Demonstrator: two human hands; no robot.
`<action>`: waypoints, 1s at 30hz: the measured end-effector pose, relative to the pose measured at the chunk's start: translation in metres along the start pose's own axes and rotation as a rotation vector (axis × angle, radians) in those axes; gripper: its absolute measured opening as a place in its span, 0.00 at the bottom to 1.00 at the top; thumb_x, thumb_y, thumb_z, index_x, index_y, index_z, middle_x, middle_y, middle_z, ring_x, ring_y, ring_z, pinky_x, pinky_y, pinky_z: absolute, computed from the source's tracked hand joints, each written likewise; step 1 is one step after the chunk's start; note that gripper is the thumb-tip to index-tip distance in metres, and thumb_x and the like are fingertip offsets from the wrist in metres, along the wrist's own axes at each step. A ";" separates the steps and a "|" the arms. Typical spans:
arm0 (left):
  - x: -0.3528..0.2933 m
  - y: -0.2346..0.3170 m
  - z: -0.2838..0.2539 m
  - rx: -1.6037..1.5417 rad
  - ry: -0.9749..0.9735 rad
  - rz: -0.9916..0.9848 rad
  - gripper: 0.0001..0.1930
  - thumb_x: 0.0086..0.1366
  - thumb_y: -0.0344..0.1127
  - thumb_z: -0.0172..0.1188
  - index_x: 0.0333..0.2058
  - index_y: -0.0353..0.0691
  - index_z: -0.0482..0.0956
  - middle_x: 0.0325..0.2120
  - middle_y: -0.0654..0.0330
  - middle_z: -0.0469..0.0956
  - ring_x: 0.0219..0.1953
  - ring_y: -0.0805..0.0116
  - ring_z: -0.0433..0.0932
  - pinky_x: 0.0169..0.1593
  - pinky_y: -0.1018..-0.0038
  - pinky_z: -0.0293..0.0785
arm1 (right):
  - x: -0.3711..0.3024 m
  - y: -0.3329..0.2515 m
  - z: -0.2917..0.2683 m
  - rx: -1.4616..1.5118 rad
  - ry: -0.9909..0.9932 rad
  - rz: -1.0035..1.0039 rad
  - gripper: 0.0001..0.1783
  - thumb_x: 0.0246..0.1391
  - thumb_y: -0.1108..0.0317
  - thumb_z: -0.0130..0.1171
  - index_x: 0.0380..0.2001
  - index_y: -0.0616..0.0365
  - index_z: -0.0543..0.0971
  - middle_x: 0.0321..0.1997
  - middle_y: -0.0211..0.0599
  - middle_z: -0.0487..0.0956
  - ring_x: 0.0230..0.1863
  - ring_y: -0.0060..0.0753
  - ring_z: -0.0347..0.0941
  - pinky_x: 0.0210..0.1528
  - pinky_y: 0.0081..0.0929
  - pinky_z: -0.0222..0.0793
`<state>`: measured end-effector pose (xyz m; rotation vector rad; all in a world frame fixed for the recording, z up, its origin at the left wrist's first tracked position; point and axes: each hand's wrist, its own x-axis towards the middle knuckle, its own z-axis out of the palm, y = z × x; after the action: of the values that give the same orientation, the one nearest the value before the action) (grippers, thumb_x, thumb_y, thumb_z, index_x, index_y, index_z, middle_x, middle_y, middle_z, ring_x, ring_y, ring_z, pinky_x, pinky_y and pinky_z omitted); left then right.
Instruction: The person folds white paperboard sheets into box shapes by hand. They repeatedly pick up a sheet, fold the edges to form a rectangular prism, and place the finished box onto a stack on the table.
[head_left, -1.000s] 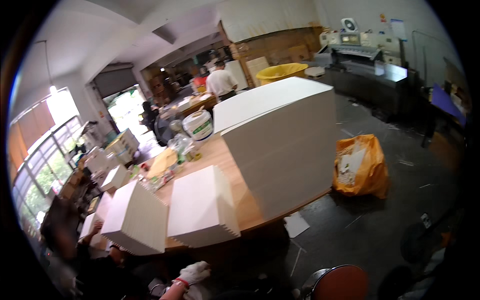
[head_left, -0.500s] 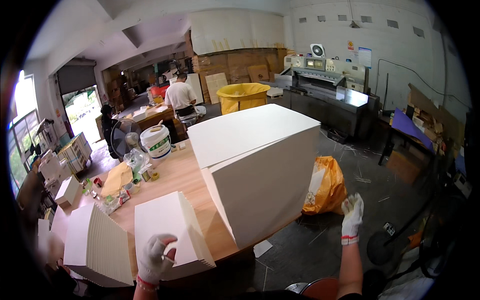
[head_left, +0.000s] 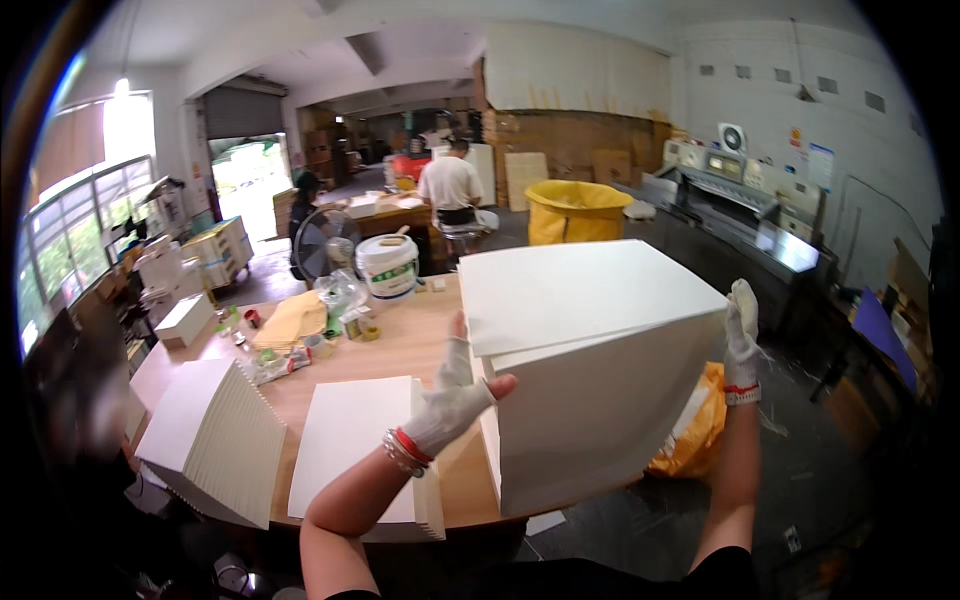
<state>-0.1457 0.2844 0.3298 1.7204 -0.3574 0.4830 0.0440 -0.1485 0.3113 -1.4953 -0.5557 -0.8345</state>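
White paper stands in one tall stack (head_left: 600, 405), unlifted, on the desk (head_left: 388, 352), fingers of my left hand (head_left: 447, 407) spread wide at its left edge, those of my right hand (head_left: 741, 325) extended upright at its right corner, two lower stacks (head_left: 350, 440) already lying to its left.

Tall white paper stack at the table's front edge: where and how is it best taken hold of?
Probably by its two opposite sides, near the top, with the left hand coming from the left and the right hand from the right. The tall white paper stack is broad, blocky and handleless, and its top looks slightly askew, so flat palms pressing inward seem steadiest.
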 end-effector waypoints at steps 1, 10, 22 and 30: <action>-0.002 0.008 0.005 0.041 -0.019 -0.049 0.58 0.58 0.40 0.69 0.71 0.33 0.31 0.72 0.40 0.43 0.73 0.54 0.45 0.72 0.68 0.45 | 0.004 -0.006 0.004 -0.107 -0.046 -0.028 0.42 0.66 0.43 0.50 0.67 0.69 0.59 0.70 0.47 0.64 0.71 0.39 0.58 0.73 0.30 0.48; -0.022 -0.006 0.043 0.225 0.312 0.082 0.40 0.66 0.41 0.63 0.70 0.34 0.51 0.63 0.53 0.64 0.38 0.80 0.71 0.38 0.83 0.70 | 0.021 0.019 0.006 0.078 -0.265 -0.149 0.37 0.67 0.45 0.49 0.64 0.69 0.65 0.66 0.49 0.69 0.69 0.42 0.61 0.72 0.37 0.51; -0.022 0.003 0.061 0.093 0.451 0.049 0.38 0.69 0.35 0.60 0.70 0.34 0.50 0.33 0.67 0.72 0.28 0.84 0.68 0.35 0.83 0.67 | 0.025 0.026 0.011 0.097 -0.285 -0.220 0.33 0.68 0.50 0.49 0.62 0.70 0.67 0.64 0.50 0.71 0.66 0.43 0.65 0.69 0.37 0.57; -0.025 0.004 0.064 0.108 0.513 -0.026 0.38 0.69 0.35 0.60 0.71 0.36 0.49 0.27 0.65 0.79 0.28 0.82 0.73 0.32 0.81 0.69 | 0.022 0.011 0.007 0.060 -0.261 -0.267 0.30 0.69 0.54 0.49 0.60 0.71 0.69 0.62 0.51 0.73 0.64 0.43 0.68 0.67 0.37 0.61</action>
<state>-0.1613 0.2203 0.3105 1.6317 0.0617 0.9102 0.0669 -0.1457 0.3217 -1.5046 -0.9834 -0.8229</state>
